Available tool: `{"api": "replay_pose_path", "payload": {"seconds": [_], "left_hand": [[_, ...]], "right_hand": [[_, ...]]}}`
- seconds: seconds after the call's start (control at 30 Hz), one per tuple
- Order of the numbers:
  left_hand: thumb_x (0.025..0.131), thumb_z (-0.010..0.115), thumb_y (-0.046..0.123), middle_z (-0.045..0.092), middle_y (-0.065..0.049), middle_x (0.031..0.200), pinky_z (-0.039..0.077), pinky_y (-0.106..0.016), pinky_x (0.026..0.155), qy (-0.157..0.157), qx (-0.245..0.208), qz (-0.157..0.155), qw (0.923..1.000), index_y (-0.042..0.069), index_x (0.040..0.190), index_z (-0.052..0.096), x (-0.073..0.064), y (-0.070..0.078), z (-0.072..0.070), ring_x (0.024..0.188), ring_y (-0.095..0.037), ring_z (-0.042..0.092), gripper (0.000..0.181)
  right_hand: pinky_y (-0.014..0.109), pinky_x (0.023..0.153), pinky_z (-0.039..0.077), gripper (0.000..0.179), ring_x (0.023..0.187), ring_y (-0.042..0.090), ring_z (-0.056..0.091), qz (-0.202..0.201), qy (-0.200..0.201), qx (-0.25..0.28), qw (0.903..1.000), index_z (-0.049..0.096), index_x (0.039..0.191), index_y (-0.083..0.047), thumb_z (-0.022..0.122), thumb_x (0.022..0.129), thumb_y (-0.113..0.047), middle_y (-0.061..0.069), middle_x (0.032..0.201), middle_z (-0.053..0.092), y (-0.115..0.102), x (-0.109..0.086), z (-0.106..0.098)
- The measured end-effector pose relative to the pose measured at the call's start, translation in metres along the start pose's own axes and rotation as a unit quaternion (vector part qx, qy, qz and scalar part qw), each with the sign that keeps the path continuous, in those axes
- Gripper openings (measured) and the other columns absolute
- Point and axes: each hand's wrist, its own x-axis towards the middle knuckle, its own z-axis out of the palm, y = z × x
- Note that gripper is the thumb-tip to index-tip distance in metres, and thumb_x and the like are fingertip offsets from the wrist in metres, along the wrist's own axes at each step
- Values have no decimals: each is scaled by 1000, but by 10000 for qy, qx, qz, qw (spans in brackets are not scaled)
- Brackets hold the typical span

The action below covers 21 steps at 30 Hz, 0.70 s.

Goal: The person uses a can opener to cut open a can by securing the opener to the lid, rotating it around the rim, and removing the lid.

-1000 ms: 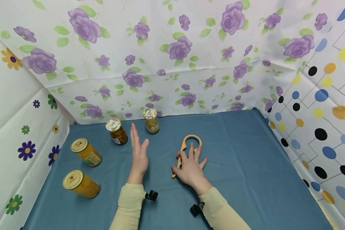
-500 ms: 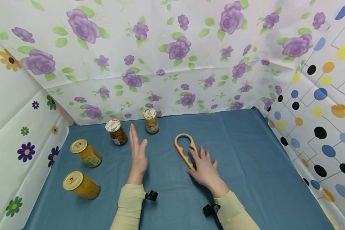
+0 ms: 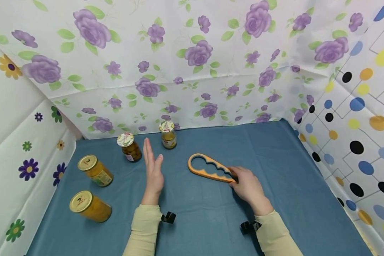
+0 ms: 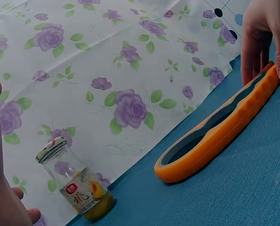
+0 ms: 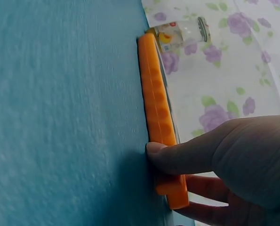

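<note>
The right hand [image 3: 248, 183] pinches the orange tool [image 5: 157, 106] by one end near the worktop [image 3: 291, 199] middle, seemingly leaving its rounded end free. The left hand [image 3: 154, 174], fingers straight, holds nothing. Jars [image 3: 96, 207] stand toward the left and back edges, perhaps out of the way.

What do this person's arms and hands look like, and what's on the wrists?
The left sleeve and right sleeve are plain, long and pale yellowish beige. The left hand and right hand are without gloves. A small, black, boxy wrist camera sits at each cuff.
</note>
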Motion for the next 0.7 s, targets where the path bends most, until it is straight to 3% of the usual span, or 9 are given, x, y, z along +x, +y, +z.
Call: {"api": "replay_pose_path", "payload": {"seconds": [0.27, 0.57, 0.7], "left_hand": [[114, 40, 20, -8, 1, 179, 5, -61, 129, 0, -62, -15, 10000, 21, 174, 3, 1, -2, 0, 164, -20, -5, 71], [115, 38, 26, -8, 5, 179, 6, -62, 128, 35, -72, -98, 9999, 25, 174, 2, 1, -3, 0, 164, -19, -5, 68], [115, 37, 25, -9, 6, 179, 7, -62, 129, 24, -86, -141, 9999, 27, 174, 2, 1, -3, 0, 164, -18, -6, 68]], "right_hand": [[58, 92, 53, 59, 118, 40, 60, 9, -191, -239, 9995, 67, 146, -11, 88, 92, -21, 18, 134, 64, 9, 10, -1], [55, 89, 55, 58, 112, 37, 64, -348, -705, -431, 9960, 72, 138, -10, 93, 87, -27, 12, 123, 70, 15, 23, -19], [50, 85, 58, 54, 103, 29, 67, -757, -925, -542, 9913, 73, 132, -9, 94, 86, -29, 8, 117, 71, 19, 31, -26]]}}
